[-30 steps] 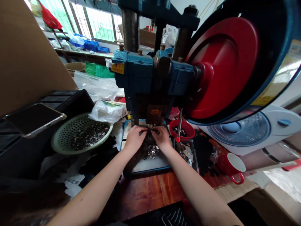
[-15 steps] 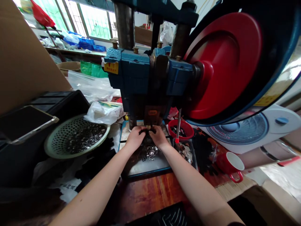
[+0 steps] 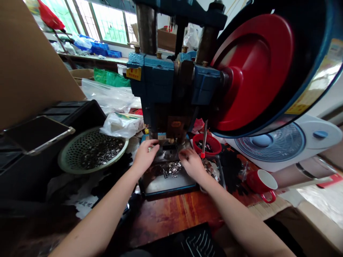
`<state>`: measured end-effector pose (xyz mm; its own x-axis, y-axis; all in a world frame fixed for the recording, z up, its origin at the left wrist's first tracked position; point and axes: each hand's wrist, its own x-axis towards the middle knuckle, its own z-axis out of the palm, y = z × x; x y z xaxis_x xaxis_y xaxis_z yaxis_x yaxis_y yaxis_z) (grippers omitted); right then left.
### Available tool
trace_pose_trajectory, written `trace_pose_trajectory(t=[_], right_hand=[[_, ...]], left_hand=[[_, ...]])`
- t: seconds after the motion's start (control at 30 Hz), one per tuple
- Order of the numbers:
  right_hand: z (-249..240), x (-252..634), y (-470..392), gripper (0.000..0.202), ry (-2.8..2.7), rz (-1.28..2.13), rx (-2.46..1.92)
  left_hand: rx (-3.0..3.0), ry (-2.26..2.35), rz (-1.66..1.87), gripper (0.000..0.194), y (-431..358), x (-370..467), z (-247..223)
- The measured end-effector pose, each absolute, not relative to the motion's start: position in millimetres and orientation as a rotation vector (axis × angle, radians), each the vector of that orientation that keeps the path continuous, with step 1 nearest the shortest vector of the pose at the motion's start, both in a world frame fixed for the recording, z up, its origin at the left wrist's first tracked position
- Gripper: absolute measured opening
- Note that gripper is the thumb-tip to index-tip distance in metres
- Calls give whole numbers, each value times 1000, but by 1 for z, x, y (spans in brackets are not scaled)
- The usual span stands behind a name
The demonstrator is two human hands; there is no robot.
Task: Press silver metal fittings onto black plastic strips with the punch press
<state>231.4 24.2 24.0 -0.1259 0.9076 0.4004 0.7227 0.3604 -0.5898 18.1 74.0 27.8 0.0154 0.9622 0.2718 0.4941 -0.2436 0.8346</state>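
Note:
My left hand (image 3: pixel 145 156) is at the left side of the press (image 3: pixel 175 121), thumb and fingers closed together. A small pale spot shows at its fingertips, too small to name. My right hand (image 3: pixel 192 163) is to the right of the die (image 3: pixel 169 147), fingers curled inward; whatever they may hold is hidden. Between the hands, the die under the ram is uncovered. In front of it, small shiny metal pieces (image 3: pixel 174 168) lie in a heap on the metal tray (image 3: pixel 166 185), close to my right fingers.
At left stands a pale green basket (image 3: pixel 64 157) of small metal pieces, beside a phone (image 3: pixel 39 134). A red bowl (image 3: pixel 217 148), a clear box of parts (image 3: pixel 221 175) and a red mug (image 3: pixel 254 182) are at right. The large red wheel (image 3: pixel 268 71) overhangs that side.
My hands were together at the die; now they have parted, the left moving left and the right moving right and towards me. The view has shifted slightly.

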Motion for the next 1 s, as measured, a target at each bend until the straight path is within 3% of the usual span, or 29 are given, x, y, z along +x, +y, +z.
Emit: trace_pose_trajectory(t=[0.13,0.3,0.53,0.73,1.0], right_hand=[[7,251,-38,18,-2357,196,-1374],[-26,256,-62,20,-2388,-34,-1286],[-24,252,-61,16,-2260,122,-1345],[-5,242,-40,17,-2033,341,-1439],[19,222,47,14,-1765,202,-1480]], left_hand=[[1896,1613,976,28,38,-21,23],[2181,1595,695,25,7,-27,10],[2312,1833,499,29,7,-13,9],[2207,1877,489,24,11,-7,6],[1901,1799,584,25,14,-7,4]])
